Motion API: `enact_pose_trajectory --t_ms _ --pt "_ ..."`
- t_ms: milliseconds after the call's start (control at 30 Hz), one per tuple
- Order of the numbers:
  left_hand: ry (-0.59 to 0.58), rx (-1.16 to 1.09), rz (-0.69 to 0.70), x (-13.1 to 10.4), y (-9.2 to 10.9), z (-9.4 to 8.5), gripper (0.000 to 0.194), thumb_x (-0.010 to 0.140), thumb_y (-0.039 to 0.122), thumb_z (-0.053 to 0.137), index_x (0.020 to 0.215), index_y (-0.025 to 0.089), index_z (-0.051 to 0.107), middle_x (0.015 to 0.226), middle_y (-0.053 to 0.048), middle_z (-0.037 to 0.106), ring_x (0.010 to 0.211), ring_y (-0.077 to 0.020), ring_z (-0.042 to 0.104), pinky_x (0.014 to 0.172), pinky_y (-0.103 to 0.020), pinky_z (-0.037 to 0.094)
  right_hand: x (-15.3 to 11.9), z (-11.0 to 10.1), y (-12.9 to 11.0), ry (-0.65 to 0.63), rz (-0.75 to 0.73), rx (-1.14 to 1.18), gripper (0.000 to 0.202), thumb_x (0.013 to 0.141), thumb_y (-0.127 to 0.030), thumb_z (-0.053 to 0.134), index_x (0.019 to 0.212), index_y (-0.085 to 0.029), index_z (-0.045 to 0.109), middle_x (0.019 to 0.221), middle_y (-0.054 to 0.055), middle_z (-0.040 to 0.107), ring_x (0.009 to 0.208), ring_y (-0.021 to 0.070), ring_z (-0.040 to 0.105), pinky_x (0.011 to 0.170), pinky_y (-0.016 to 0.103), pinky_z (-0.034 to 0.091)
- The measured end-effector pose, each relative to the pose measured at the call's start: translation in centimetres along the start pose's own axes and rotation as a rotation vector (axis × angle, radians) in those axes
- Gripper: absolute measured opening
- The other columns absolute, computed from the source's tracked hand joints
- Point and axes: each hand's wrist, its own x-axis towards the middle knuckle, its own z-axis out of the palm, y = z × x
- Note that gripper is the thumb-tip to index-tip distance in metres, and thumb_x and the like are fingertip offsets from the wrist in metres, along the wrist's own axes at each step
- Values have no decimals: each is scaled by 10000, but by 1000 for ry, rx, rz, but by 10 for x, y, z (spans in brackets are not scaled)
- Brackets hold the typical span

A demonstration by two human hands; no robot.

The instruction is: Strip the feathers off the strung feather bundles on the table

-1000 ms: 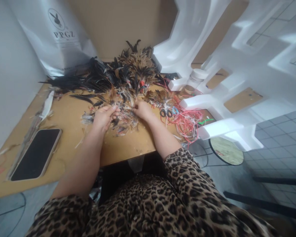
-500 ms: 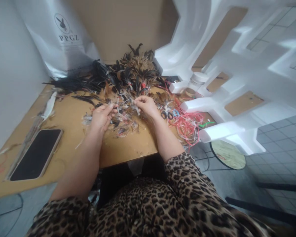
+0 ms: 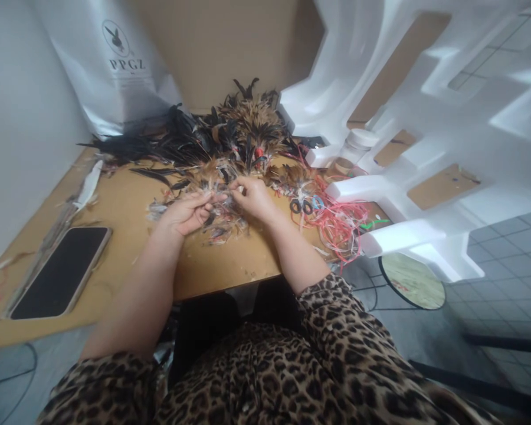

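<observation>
Over the middle of the table, my left hand (image 3: 186,211) is closed, palm partly up, with thumb and fingers pinching a thin pale strip too blurred to name more exactly. Close beside it, my right hand (image 3: 251,198) is closed in a pinch, palm down; whatever lies between its fingertips is too small to make out. The fingertips of both hands nearly meet. Loose brown feathers (image 3: 206,176) lie just beyond them, and feather scraps (image 3: 223,229) are scattered below. To the right of my right hand are black-handled scissors (image 3: 301,206) beside a brown feather bunch (image 3: 294,177).
Black feathers (image 3: 137,147) and a large brown feather bundle (image 3: 254,115) line the back. Tangled pink string (image 3: 343,227) lies at the right, under white foam pieces (image 3: 393,242). A phone (image 3: 62,274) rests at the left. A silver bag (image 3: 124,94) and a white-lidded jar (image 3: 358,141) stand behind.
My hands have come closer together; the right moved left and slightly down. The pale strips that stood out at both fingertips are now mostly hidden. The camera view has shifted slightly.
</observation>
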Motion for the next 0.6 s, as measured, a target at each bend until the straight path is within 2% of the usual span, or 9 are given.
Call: enact_pose_trajectory --t_ms 67,167,333,467,600 --pt "-11 -9 -14 1 -1 -1 93 778 53 548 740 68 632 854 -143 677 495 -12 532 439 -65 432 -1 3 -2 2 -4 18 130 745 -199 503 769 -137 615 789 25 642 702 110 536 712 234 388" --pt "26 -4 7 4 -3 -2 107 771 28 543 753 64 642 730 -96 663 509 -30 560 452 -74 452 -1 8 -2 -27 67 135 127 751 -224 507 790 -144 597 746 9 624 594 86 510 627 215 392" --pt "127 92 162 7 -4 -3 68 736 41 596 693 66 642 635 -62 638 517 -47 581 461 -85 457 -1 17 7 -125 253 354 182 731 -261 545 869 -144 572 622 -37 546 472 60 448 497 187 355" --pt "186 264 305 8 -5 -2 59 697 127 666 673 74 654 630 -63 646 525 -57 588 500 -110 472 0 15 9 -179 257 291 189 713 -280 572 782 -116 633 633 -11 581 561 71 475 549 191 364" --pt "291 407 356 10 -8 -1 116 644 194 716 636 97 653 595 -49 643 494 -64 576 495 -136 469 1 8 5 -129 203 153 187 724 -263 550 724 -113 662 657 9 615 614 88 504 607 211 370"
